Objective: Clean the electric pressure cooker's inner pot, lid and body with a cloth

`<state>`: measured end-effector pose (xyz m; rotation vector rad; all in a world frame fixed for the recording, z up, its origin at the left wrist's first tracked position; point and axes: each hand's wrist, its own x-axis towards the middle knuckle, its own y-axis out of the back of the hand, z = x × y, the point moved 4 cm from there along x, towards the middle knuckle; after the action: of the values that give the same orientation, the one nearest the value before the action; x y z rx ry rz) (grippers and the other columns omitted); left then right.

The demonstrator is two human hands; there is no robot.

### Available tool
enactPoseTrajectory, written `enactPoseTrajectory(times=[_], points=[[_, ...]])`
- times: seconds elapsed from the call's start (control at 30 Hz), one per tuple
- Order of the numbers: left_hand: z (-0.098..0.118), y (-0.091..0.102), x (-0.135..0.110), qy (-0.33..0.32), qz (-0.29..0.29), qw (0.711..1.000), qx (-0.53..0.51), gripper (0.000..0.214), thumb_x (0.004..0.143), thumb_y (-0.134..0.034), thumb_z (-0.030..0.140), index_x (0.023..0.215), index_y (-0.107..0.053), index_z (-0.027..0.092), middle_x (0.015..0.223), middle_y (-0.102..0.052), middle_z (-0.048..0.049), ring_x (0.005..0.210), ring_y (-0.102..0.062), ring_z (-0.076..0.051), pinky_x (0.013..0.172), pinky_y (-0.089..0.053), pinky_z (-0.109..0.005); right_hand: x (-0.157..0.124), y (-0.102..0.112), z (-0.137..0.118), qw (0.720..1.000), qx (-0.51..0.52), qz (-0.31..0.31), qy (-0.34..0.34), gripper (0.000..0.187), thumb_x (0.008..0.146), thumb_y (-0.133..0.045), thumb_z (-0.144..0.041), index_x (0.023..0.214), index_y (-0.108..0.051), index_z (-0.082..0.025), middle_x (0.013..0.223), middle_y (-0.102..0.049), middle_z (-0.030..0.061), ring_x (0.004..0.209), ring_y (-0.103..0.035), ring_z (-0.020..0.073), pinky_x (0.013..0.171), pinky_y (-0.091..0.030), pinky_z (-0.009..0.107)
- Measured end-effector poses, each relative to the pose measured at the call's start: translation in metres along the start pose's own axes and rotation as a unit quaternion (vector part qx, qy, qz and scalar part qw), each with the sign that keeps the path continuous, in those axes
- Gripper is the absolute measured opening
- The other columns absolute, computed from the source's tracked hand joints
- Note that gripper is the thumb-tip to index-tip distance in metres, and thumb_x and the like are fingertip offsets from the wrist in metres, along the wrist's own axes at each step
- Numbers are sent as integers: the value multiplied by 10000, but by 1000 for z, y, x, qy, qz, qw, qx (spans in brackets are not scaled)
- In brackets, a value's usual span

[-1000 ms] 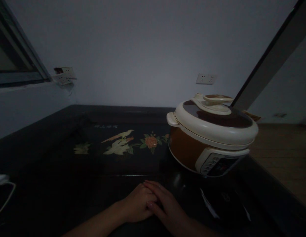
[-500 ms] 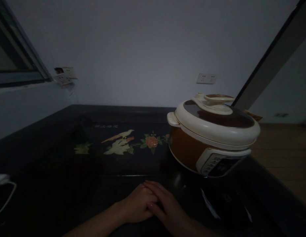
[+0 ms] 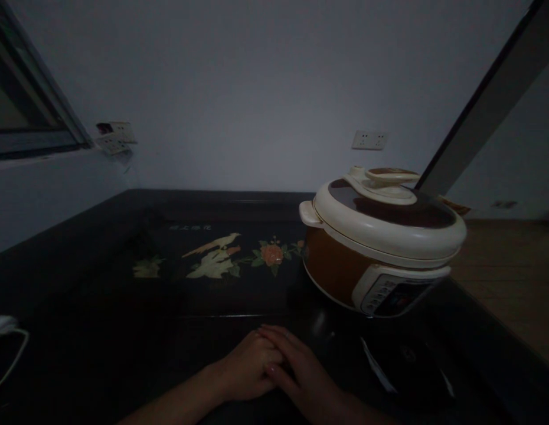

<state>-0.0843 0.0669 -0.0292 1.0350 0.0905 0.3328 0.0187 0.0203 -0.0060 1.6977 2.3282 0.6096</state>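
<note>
My left hand (image 3: 247, 367) is curled closed at the near edge of the view, and its fingertips are hidden. Over its knuckles lie the fingers of my right hand (image 3: 307, 375), wrapped round it with the thumb in front. A ring shows on one right finger. Both hands rest low over the dark table (image 3: 124, 348). Ahead and to the right of them stands an electric pressure cooker (image 3: 336, 262), brown and cream, with its lid (image 3: 389, 227) on and a control panel in front; neither hand touches it.
A dark flat item with pale edges (image 3: 407, 369) lies right of my hands. At the left edge are a white object (image 3: 2, 323) and its cable (image 3: 18, 357). Sockets (image 3: 368, 140) sit on the wall behind. A bird-and-flower picture (image 3: 221, 257) decorates the tabletop.
</note>
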Motion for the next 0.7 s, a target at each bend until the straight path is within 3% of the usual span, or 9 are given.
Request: enactPoseTrajectory(times=[0.7], points=[[3,2,-1,3,6,1000,-2,141,823,-544,163,907,-650,201,938,-731,-41,898,-658,-193,833,-483,-304,0,1,-3,1000,-2,2,3,481,922,-519,-331,1385,-474,-213,1410,-501,127,1301,-468,230,1101,-360,425]])
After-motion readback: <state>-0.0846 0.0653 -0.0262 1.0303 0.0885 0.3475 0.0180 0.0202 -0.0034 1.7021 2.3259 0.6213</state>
